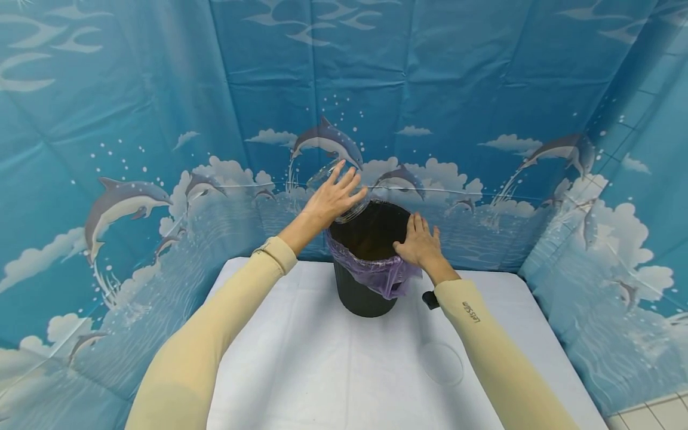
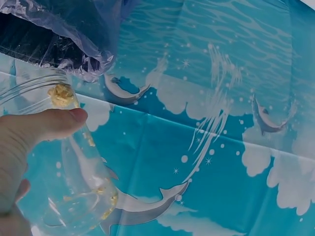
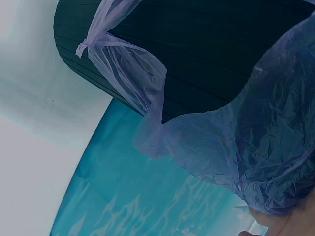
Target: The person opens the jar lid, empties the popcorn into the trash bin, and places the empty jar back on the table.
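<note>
My left hand (image 1: pixel 334 200) grips a clear glass jar (image 2: pixel 74 167), tipped on its side with its threaded mouth at the rim of a black bin (image 1: pixel 365 298). A yellowish clump (image 2: pixel 61 94) sits just inside the jar's mouth, and small yellow bits cling to the glass farther down. A thin purple bin bag (image 1: pixel 371 275) lines the bin and folds over its rim, with a knotted bunch at the front. My right hand (image 1: pixel 421 242) rests on the bin's right rim, its fingers extended and its thumb lying toward the opening.
A clear round disc (image 1: pixel 442 363) lies on the white tabletop (image 1: pixel 301 358), in front and to the right of the bin. Near my right wrist is a small black object (image 1: pixel 430 300). A blue dolphin-print curtain (image 1: pixel 355 77) hangs close behind and along both sides.
</note>
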A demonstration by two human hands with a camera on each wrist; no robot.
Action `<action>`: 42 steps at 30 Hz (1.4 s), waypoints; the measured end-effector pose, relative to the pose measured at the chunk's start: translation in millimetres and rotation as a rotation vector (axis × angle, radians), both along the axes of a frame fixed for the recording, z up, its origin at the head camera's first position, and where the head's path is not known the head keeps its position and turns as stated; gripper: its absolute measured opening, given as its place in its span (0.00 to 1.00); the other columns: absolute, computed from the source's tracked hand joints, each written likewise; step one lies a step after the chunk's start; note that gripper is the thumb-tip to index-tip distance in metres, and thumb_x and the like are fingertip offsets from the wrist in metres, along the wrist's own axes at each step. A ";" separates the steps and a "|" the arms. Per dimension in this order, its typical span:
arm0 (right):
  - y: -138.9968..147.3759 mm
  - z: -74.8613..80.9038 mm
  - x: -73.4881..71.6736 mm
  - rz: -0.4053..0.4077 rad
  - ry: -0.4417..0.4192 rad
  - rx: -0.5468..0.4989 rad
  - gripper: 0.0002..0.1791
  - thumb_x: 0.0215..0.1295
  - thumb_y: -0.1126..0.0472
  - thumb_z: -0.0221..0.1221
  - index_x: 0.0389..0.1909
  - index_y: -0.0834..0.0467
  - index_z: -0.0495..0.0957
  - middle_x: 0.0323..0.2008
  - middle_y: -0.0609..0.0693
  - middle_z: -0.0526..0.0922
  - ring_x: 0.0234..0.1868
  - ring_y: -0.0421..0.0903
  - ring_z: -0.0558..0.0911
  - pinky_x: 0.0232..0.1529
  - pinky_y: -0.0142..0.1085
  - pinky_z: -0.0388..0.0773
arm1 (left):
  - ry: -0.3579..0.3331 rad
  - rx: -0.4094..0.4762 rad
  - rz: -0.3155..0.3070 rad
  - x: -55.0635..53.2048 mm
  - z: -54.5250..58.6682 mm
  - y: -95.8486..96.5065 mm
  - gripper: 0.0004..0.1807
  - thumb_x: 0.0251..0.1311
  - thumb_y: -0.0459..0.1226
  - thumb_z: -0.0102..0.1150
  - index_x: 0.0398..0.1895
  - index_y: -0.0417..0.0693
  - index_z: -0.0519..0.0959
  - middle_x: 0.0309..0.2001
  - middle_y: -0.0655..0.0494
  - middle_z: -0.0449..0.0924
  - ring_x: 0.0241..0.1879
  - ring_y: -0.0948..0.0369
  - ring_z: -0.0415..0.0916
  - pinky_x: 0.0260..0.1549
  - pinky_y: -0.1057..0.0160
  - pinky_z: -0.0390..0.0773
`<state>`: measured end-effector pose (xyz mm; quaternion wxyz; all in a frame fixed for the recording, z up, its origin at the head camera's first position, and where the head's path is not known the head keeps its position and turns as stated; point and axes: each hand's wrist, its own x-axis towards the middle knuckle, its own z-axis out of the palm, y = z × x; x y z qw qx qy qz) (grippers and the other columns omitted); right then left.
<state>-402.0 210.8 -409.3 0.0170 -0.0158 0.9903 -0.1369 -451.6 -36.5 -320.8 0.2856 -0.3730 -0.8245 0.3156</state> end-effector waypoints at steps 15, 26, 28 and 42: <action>0.5 0.6 -1.1 -0.007 -0.018 -0.002 0.50 0.76 0.45 0.47 0.82 0.69 0.33 0.83 0.67 0.33 0.84 0.66 0.38 0.81 0.65 0.33 | 0.177 -0.146 -0.093 3.9 -11.3 8.2 0.31 0.72 0.38 0.62 0.73 0.61 0.61 0.73 0.49 0.64 0.76 0.49 0.60 0.81 0.44 0.52; 1.7 0.0 -1.7 -0.001 -0.019 0.005 0.50 0.77 0.45 0.47 0.81 0.69 0.32 0.83 0.67 0.32 0.84 0.66 0.38 0.81 0.66 0.34 | 0.115 -0.022 -0.097 9.1 -5.8 1.8 0.37 0.66 0.41 0.70 0.73 0.60 0.61 0.74 0.47 0.63 0.77 0.49 0.59 0.81 0.43 0.52; 1.9 0.5 -1.4 0.003 -0.019 0.003 0.50 0.77 0.45 0.47 0.81 0.69 0.32 0.83 0.67 0.32 0.84 0.66 0.38 0.81 0.66 0.34 | 0.053 0.052 -0.093 10.2 -3.0 -3.3 0.40 0.64 0.39 0.71 0.75 0.60 0.61 0.76 0.46 0.63 0.79 0.48 0.57 0.81 0.42 0.49; 3.7 -1.6 1.2 0.017 0.006 -0.025 0.48 0.79 0.45 0.46 0.81 0.70 0.32 0.83 0.68 0.32 0.83 0.67 0.39 0.80 0.67 0.36 | -0.362 0.750 0.018 10.4 -17.2 -52.0 0.60 0.42 0.44 0.87 0.79 0.56 0.61 0.75 0.46 0.63 0.77 0.46 0.57 0.78 0.34 0.50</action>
